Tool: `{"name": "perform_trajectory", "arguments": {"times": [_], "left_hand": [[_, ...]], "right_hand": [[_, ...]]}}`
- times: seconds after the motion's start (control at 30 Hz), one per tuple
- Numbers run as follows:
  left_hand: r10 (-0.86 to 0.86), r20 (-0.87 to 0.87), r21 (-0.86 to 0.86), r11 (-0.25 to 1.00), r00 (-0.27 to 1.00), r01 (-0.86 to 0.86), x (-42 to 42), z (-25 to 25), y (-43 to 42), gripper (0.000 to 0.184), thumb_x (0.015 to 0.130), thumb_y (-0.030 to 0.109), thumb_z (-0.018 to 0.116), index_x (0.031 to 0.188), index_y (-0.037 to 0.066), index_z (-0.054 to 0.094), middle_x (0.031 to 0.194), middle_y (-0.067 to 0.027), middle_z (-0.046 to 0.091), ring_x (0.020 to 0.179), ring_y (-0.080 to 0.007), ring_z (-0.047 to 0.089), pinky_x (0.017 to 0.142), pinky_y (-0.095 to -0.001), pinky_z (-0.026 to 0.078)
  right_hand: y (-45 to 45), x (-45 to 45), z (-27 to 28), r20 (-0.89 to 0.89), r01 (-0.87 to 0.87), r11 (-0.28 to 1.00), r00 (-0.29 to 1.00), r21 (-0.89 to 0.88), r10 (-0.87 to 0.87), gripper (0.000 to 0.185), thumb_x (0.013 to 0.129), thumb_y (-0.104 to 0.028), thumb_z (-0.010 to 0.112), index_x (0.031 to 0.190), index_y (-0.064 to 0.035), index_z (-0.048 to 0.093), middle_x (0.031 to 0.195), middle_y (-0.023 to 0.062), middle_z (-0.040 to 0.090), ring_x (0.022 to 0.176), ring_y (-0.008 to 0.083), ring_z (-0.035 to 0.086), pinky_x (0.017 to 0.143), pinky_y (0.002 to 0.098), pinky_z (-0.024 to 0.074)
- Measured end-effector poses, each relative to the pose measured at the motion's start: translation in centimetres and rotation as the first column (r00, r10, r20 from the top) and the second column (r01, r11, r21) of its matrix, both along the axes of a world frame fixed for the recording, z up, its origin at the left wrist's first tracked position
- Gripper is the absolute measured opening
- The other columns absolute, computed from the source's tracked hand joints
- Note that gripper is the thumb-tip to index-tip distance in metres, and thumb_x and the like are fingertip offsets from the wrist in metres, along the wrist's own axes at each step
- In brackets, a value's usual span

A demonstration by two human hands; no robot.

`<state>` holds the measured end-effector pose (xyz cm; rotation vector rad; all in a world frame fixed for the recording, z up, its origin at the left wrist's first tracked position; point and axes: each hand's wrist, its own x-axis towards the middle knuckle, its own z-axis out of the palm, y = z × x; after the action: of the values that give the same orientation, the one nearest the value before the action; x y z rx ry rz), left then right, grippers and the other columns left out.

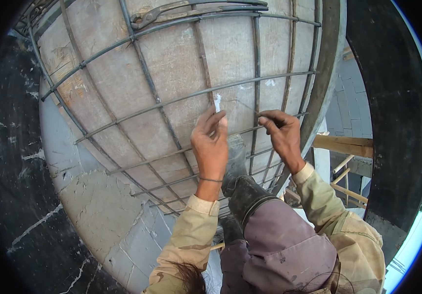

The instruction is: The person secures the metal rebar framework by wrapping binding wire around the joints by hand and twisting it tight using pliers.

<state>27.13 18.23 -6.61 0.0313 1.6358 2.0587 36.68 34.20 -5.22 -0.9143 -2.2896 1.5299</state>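
My right hand (284, 135) is closed in a pinch on a thin wire (244, 104), which runs up and left from the fingertips over the board. Left of it, my left hand (211, 144) has its fingers bent together beside a white patch (217, 102); what they hold, if anything, I cannot make out. Both hands are above a grid of steel reinforcing bars (230, 85) laid over a pale curved board (181, 63). A pair of metal pincers (144, 18) rests on the bars at the top.
My boot (245, 193) stands among the lower bars. A dark curved wall (10, 186) is on the left, beside a grey mortar surface (98, 210). Another dark curved band (392, 98) rises on the right, with a wooden beam (343, 145) and poles below.
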Motion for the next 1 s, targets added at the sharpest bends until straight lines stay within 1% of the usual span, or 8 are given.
{"name": "perform_trajectory", "arguments": {"times": [0.07,0.17,0.33,0.4,0.47,0.57,0.77,1.0], "left_hand": [[0.109,-0.128,-0.223,0.965,0.986,-0.136,0.2,-0.1,-0.9,0.038,0.098,0.007,0.066,0.132,-0.008,0.056,0.114,-0.0171,0.07,0.105,-0.0204,0.067,0.091,-0.0296,0.055],[0.183,-0.217,-0.254,0.938,0.959,-0.237,-0.2,-1.3,-1.6,0.038,0.096,0.004,0.068,0.13,-0.009,0.057,0.112,-0.0162,0.069,0.101,-0.0186,0.067,0.09,-0.0294,0.055],[0.209,-0.415,-0.285,0.894,0.885,-0.345,-2.2,-0.7,-1.1,0.041,0.089,0.001,0.073,0.128,-0.004,0.061,0.113,-0.0159,0.063,0.093,-0.0168,0.066,0.075,-0.026,0.058],[0.213,-0.495,-0.295,0.87,0.842,-0.394,-2.8,-0.8,-1.1,0.042,0.086,-0.001,0.076,0.126,-0.002,0.063,0.114,-0.0158,0.06,0.088,-0.0159,0.065,0.07,-0.0245,0.058],[0.082,-0.684,-0.402,0.787,0.725,-0.469,-3.2,-1.1,-1.4,0.041,0.082,-0.001,0.079,0.121,0.002,0.068,0.115,-0.0154,0.057,0.079,-0.0143,0.062,0.06,-0.0232,0.056],[0.059,-0.78,-0.371,0.757,0.622,-0.537,-3.7,-2.6,-1.1,0.039,0.08,0.0,0.082,0.117,0.004,0.071,0.113,-0.0139,0.058,0.073,-0.0155,0.06,0.058,-0.024,0.055],[0.04,-0.872,-0.314,0.718,0.488,-0.621,-4.9,-4.1,-1.0,0.027,0.081,0.003,0.081,0.107,0.004,0.074,0.102,-0.0132,0.063,0.075,-0.021,0.065,0.058,-0.0327,0.053],[-0.002,-0.829,-0.376,0.743,0.56,-0.554,-4.6,-2.1,-1.6,0.016,0.086,0.003,0.073,0.102,0.0,0.073,0.091,-0.0185,0.065,0.079,-0.0306,0.068,0.068,-0.0395,0.053]], "right_hand": [[0.9,-0.8,-0.5,0.059,0.061,0.998,0.996,-0.024,-0.06,0.016,0.092,-0.007,0.072,0.104,0.0024,0.076,0.085,0.0071,0.074,0.075,0.0111,0.066,0.068,0.026,0.0522],[0.8,-2.3,-1.6,0.084,0.07,0.978,0.995,-0.198,-0.054,0.018,0.093,-0.01,0.07,0.102,0.0044,0.076,0.082,0.0075,0.074,0.067,0.0094,0.062,0.06,0.0257,0.0502],[-0.4,-5.2,-1.5,0.05,-0.012,0.988,0.999,-0.154,0.02,0.018,0.089,-0.01,0.074,0.1,0.0043,0.077,0.082,0.0098,0.075,0.066,0.0141,0.064,0.062,0.0282,0.0517],[-0.1,-6.1,-2.3,0.044,-0.181,0.972,0.983,0.152,0.177,0.014,0.089,-0.007,0.075,0.098,0.0035,0.077,0.078,0.0061,0.071,0.063,0.011,0.062,0.058,0.0265,0.0491],[0.8,-7.0,-1.9,0.044,-0.162,0.965,0.987,0.205,0.157,0.014,0.087,-0.006,0.077,0.097,0.0027,0.077,0.077,0.0095,0.072,0.062,0.0128,0.063,0.058,0.0278,0.0495],[1.5,-8.4,0.3,0.061,-0.282,0.829,0.955,0.483,0.289,0.013,0.08,-0.003,0.073,0.092,-0.0012,0.078,0.087,0.0183,0.074,0.075,0.0328,0.073,0.069,0.0378,0.0563],[-2.0,-10.1,0.0,0.016,-0.251,0.882,0.963,0.398,0.267,0.011,0.082,-0.003,0.072,0.091,0.0008,0.078,0.084,0.0201,0.073,0.074,0.0335,0.074,0.069,0.038,0.0568],[-1.8,-7.8,0.4,0.026,-0.236,0.884,0.969,0.404,0.247,0.014,0.085,-0.005,0.07,0.094,0.0055,0.073,0.079,0.0267,0.07,0.075,0.0381,0.073,0.069,0.0424,0.0557]]}}
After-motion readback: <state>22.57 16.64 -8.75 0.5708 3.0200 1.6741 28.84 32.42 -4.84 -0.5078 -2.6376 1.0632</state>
